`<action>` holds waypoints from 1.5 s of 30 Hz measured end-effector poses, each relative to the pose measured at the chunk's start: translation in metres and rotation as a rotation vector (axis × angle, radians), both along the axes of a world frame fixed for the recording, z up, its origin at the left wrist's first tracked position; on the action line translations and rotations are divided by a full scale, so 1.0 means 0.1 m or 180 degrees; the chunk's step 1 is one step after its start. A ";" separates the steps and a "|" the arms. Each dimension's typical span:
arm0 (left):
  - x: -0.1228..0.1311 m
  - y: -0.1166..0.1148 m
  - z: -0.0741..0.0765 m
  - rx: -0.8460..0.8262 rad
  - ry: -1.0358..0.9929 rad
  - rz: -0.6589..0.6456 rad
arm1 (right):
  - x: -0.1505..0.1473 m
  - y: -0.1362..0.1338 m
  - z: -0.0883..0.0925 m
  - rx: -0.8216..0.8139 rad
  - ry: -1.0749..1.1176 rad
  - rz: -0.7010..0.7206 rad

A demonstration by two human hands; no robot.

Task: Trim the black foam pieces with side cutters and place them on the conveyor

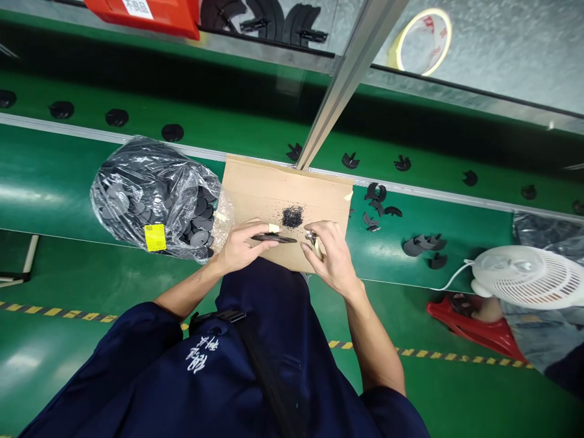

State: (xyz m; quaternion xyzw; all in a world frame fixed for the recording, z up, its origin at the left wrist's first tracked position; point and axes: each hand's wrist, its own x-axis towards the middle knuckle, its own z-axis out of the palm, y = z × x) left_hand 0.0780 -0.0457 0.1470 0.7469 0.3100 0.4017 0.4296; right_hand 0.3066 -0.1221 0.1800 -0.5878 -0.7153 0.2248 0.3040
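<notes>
My left hand is closed on a flat black plastic part, held edge-on over a brown cardboard sheet. My right hand is closed round a small tool with a metal tip, held right at the part's right end. A little heap of black shavings lies on the cardboard just beyond both hands. A clear plastic bag full of black discs sits to the left of the cardboard, close to my left hand.
Several black parts lie on the green bench to the right, more ride the belt behind. A metal post rises from the cardboard's far edge. A white fan and another person's legs are at right. A red bin and tape roll sit above.
</notes>
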 end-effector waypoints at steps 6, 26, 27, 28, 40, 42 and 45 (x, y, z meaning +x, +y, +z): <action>0.00 0.02 0.06 0.0192 -0.0017 -0.0073 | 0.02 0.02 -0.03 0.0076 -0.0414 0.0027; 0.02 -0.01 0.04 0.0036 -0.0080 0.0004 | -0.05 -0.02 0.03 -0.0183 0.0326 0.0000; 0.02 -0.02 0.03 0.0005 -0.0058 0.0019 | -0.06 -0.02 0.05 -0.0242 0.0574 -0.0060; 0.02 -0.02 0.03 -0.0027 -0.0035 0.0033 | -0.07 -0.03 0.08 -0.0285 0.0800 -0.0112; 0.07 -0.04 0.05 -0.0057 0.0060 0.0051 | -0.19 -0.02 0.05 -0.0225 0.1144 -0.0254; 0.08 -0.04 0.06 -0.0056 0.0011 0.0067 | -0.19 -0.02 0.03 -0.0257 0.1165 -0.0272; 0.09 -0.06 0.05 -0.0156 -0.0042 0.0139 | -0.20 -0.02 0.00 -0.0323 0.1196 -0.0333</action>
